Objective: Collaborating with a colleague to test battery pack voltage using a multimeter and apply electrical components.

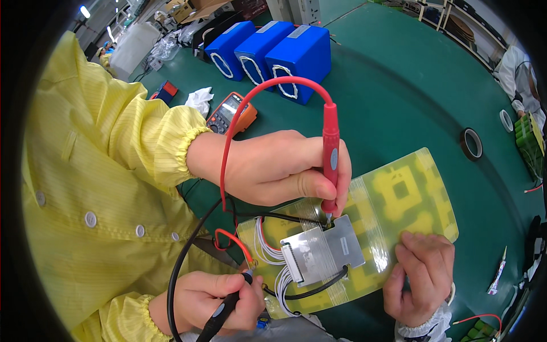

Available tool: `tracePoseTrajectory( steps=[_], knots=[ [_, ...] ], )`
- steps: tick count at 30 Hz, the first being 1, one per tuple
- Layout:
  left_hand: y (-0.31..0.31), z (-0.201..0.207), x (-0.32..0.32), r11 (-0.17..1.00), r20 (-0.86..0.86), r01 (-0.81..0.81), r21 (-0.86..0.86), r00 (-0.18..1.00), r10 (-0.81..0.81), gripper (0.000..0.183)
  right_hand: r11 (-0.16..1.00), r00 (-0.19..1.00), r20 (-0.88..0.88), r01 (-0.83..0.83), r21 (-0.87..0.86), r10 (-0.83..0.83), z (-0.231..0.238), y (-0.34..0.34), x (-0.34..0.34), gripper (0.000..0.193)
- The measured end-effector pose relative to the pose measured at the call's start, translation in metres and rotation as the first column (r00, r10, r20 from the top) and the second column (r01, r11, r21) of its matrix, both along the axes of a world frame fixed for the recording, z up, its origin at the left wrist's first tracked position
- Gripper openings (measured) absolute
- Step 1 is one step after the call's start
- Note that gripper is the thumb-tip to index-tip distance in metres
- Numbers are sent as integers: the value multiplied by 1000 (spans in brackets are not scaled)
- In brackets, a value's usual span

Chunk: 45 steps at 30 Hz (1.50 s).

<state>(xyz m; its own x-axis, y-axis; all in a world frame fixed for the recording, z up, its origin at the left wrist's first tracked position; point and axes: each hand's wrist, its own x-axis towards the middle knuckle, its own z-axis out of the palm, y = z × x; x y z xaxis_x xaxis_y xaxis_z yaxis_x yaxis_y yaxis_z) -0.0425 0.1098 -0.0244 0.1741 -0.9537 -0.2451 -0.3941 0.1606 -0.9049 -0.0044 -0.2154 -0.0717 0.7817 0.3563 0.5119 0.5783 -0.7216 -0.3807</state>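
My right hand [420, 277], in a white sleeve, comes from the lower edge. Its bent fingers grip the near right edge of a flat battery pack covered in yellow-green sheet [407, 194]. My left hand is out of view. Taped to the pack is a silver circuit module [336, 251] with white wires and black cables. A co-worker in yellow sleeves, at the left, holds a red test probe [330, 148] upright, its tip at the module's far edge. The co-worker's other hand holds a black test probe [225, 310], its tip beside a red wire end [242, 248].
An orange multimeter [232, 113] lies behind the co-worker's arm. Several blue battery packs [305, 60] stand at the back. On the green table [393, 97] are a black tape roll [471, 143], a white tape roll [506, 121] and a small tube [497, 272]. Another person [515, 77] is at far right.
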Motion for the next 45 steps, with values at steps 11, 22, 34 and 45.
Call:
tracePoseTrajectory(
  steps=[11,22,34,45],
  knots=[
    [-6,5,0,1000,2,-16,27,1000,16,19,1000,1000,-19,-23,3,23,-5,-4,-3,28],
    [1,4,0,1000,-35,12,25,999,-11,18,1000,1000,13,-5,8,5,-5,-3,2,29],
    [1,1,-3,999,-7,36,35,999,-36,17,973,962,-199,-153,174,187,35,18,14,48],
    [-2,5,1,999,7,43,33,999,-43,17,981,952,-238,-179,78,192,37,27,19,52]
  ],
)
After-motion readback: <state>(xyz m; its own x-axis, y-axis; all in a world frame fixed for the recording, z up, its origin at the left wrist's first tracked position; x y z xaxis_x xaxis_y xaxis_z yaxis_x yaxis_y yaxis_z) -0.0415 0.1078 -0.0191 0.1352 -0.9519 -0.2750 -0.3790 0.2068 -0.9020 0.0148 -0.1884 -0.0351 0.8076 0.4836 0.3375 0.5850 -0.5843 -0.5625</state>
